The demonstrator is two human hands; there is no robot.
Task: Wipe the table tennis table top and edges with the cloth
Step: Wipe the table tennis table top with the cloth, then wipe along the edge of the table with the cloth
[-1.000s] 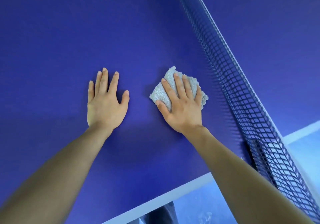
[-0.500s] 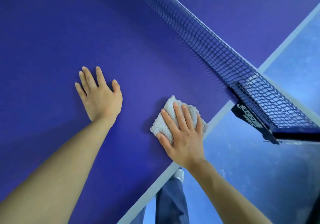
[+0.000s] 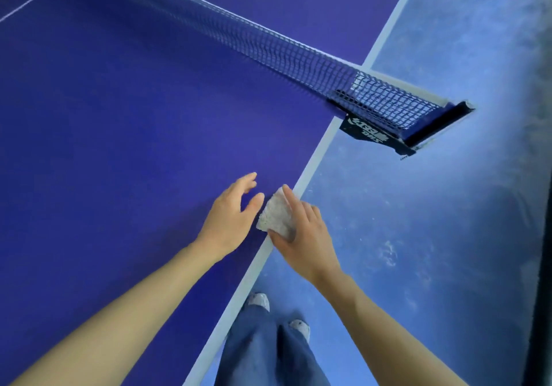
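Observation:
The blue table tennis table (image 3: 125, 146) fills the left of the head view, with its white side edge (image 3: 316, 158) running diagonally. A folded grey-white cloth (image 3: 275, 214) sits right at that edge. My right hand (image 3: 304, 236) grips the cloth from the outer side, thumb under its near corner and fingers over it. Just left of the cloth my left hand (image 3: 228, 217) rests on the tabletop, fingers apart and slightly curled, its thumb almost touching the cloth.
The black net (image 3: 298, 54) crosses the table beyond my hands and ends at a black clamp post (image 3: 418, 128) overhanging the edge. Blue scuffed floor (image 3: 433, 221) lies to the right. My legs in jeans (image 3: 268, 344) stand beside the table edge.
The cloth and my right hand have slid from the tabletop out to the white side edge. My left hand followed and now lies next to the cloth. The view swung right.

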